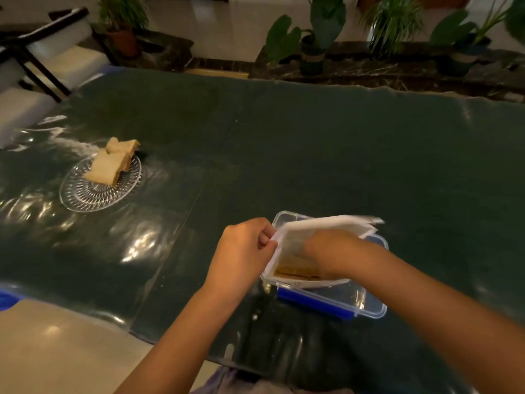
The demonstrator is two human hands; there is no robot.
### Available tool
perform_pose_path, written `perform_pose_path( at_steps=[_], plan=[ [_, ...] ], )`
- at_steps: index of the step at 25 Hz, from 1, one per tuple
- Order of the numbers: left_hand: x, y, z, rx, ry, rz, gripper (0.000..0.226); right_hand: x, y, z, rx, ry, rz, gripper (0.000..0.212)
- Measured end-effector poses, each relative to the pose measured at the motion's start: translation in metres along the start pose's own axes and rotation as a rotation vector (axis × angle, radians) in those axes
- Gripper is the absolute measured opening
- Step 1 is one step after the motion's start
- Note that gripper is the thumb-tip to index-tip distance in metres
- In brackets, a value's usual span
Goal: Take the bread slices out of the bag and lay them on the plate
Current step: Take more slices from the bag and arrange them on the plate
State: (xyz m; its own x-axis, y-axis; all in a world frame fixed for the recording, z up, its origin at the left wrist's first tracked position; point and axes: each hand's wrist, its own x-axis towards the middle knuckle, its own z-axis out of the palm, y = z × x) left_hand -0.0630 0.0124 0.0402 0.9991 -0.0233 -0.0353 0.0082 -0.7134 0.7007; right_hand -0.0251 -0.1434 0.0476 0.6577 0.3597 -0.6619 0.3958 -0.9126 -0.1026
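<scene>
A white plastic bread bag (326, 224) lies in a clear plastic box (372, 305) with blue clips, near the table's front. My left hand (244, 248) pinches the bag's left edge and holds its mouth apart. My right hand (326, 251) reaches inside the bag; its fingers are hidden by the plastic. Brown crusts of bread slices (295, 271) show at the bag's mouth. Far to the left stands a clear glass plate (85, 194) with two bread slices (110, 166) on it, one hanging over the far rim.
The table (312, 137) is dark green under a shiny clear cover. Potted plants (315, 32) line a ledge behind the far edge. A dark-framed chair (37, 44) with white cushions stands at the back left. Pale floor shows at the front left.
</scene>
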Motion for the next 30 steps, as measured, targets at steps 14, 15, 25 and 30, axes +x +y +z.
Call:
perform_pose_path(
  at_steps=[14,15,25,30],
  plan=[
    [-0.006,-0.006,0.000,-0.066,-0.090,-0.025,0.006,0.061,0.013,0.074,0.225,0.030,0.009,0.049],
    [-0.007,-0.005,0.002,-0.064,-0.103,-0.031,0.005,0.063,0.013,0.076,0.216,0.044,-0.006,0.050],
    [0.002,0.002,0.001,-0.092,-0.104,-0.043,0.005,0.066,0.026,0.073,0.211,0.151,-0.029,0.045],
    [0.005,0.003,0.001,-0.102,-0.101,-0.037,0.006,0.066,0.032,0.069,0.213,0.126,-0.008,0.043]
  ],
)
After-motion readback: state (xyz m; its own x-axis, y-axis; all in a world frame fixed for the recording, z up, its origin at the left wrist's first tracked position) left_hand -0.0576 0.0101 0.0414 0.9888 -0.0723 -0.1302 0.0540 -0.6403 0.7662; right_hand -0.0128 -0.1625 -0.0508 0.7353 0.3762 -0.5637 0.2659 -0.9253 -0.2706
